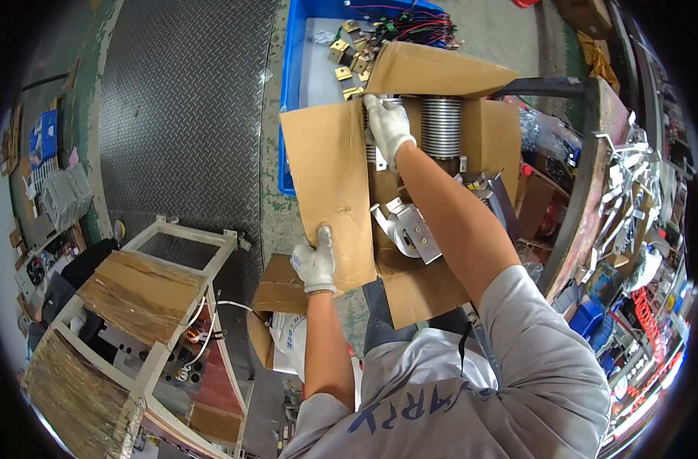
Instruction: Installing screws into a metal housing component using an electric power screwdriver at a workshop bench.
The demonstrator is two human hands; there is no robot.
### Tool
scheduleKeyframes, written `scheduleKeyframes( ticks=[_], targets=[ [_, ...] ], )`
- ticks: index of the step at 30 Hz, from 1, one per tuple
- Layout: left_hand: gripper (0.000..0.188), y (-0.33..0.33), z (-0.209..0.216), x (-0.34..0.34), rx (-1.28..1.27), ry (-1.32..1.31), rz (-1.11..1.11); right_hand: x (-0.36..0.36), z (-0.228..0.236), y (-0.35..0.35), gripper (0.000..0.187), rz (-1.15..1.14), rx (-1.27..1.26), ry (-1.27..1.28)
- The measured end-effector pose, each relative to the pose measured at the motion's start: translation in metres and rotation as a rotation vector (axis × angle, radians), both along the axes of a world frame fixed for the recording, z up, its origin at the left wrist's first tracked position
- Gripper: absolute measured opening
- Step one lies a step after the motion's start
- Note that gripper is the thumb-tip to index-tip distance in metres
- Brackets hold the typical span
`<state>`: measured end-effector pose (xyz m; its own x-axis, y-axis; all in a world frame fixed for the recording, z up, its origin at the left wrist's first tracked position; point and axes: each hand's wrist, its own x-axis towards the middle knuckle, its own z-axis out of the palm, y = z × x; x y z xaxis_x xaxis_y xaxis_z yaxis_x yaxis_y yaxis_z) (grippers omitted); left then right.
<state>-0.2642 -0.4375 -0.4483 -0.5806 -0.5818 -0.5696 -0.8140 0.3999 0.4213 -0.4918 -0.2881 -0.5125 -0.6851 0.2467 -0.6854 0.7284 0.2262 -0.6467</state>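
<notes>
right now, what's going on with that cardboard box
A person in white gloves is at an open cardboard box. The left hand touches its left flap; the right hand is at the far left corner, its grip unclear. A ribbed metal cylinder sits inside.

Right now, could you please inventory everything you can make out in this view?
Cardboard box: one, brown, open at centre.
Ribbed cylinder: one clearly visible, silver, in the box.
Curved metal part: one, silver, box's near end.
Bin: one, blue, beyond the box.
Metal blocks: several, golden, in the bin.
Wires: many, black and red, bin's far end.
Floor plate: one, grey, upper left.
Frame: one, cream, lower left.
Brackets: many, silver, right.
Coiled hose: one, red, lower right.
Left hand: one, white glove, on box's left flap.
Right hand: one, white glove, box's far left corner.
</notes>
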Motion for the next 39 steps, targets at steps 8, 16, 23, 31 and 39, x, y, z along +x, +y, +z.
scheduleKeyframes(
  ticks=[8, 16, 23, 31, 39],
  targets=[
    [0.034, 0.023, 0.025, -0.016, 0.026, 0.124, 0.023, 0.001, 0.020, 0.034, 0.045, -0.001, -0.023, 0.123],
    [0.033, -0.038, -0.019, -0.028, -0.105, -0.014, -0.071, -0.015, 0.009, -0.003, 0.058, 0.411, -0.006, -0.045],
    [0.084, 0.055, 0.028, -0.167, -0.435, 0.090, -0.751, -0.014, -0.047, 0.009, 0.050, 0.274, -0.150, 0.082],
    [0.091, 0.052, -0.047, -0.179, -0.428, -0.027, -0.696, -0.013, -0.007, -0.004, 0.057, 0.103, -0.298, -0.083],
    [0.081, 0.063, -0.062, -0.179, -0.338, 0.070, -0.590, -0.006, -0.004, 0.005, 0.056, -0.026, -0.064, 0.033]
  ],
)
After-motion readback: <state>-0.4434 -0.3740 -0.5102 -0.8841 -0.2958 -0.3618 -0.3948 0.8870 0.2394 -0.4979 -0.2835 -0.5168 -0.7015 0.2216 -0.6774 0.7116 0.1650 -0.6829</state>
